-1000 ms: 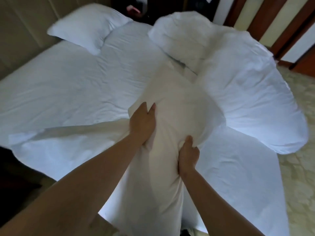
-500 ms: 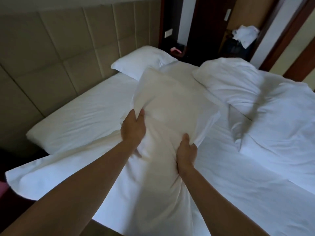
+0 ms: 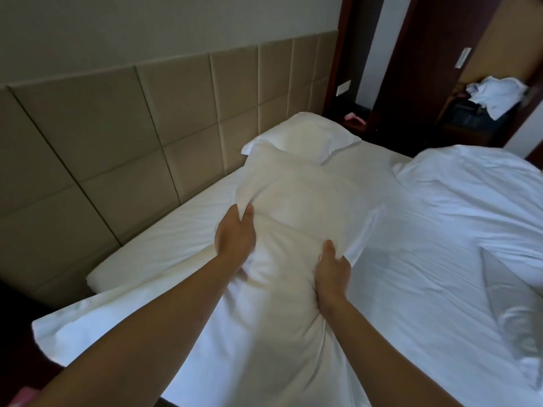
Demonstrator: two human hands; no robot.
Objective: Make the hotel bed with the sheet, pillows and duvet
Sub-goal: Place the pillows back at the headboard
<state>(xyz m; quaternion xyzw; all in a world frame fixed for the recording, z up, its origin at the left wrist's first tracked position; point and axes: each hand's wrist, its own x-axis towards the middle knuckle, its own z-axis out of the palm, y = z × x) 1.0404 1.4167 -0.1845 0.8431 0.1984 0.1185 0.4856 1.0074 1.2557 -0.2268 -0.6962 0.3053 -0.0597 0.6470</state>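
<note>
I hold a white pillow (image 3: 302,207) lengthwise above the bed, its far end pointing at the headboard. My left hand (image 3: 235,236) grips its left side and my right hand (image 3: 332,268) pinches the case at its right edge. The loose end of the case hangs down between my forearms. A second pillow (image 3: 305,136) lies flat at the far head of the bed. The white sheet (image 3: 164,239) covers the mattress. The crumpled duvet (image 3: 476,207) is heaped on the right side of the bed.
A beige padded headboard (image 3: 147,121) runs along the left. A dark nightstand (image 3: 358,121) with a pink object stands beyond the far pillow. White linen (image 3: 496,94) lies on dark luggage at the back right, near wooden door frames.
My view has swung left toward the headboard. The held pillow has travelled toward the head of the bed, closer to the lying pillow. Both hands keep their hold.
</note>
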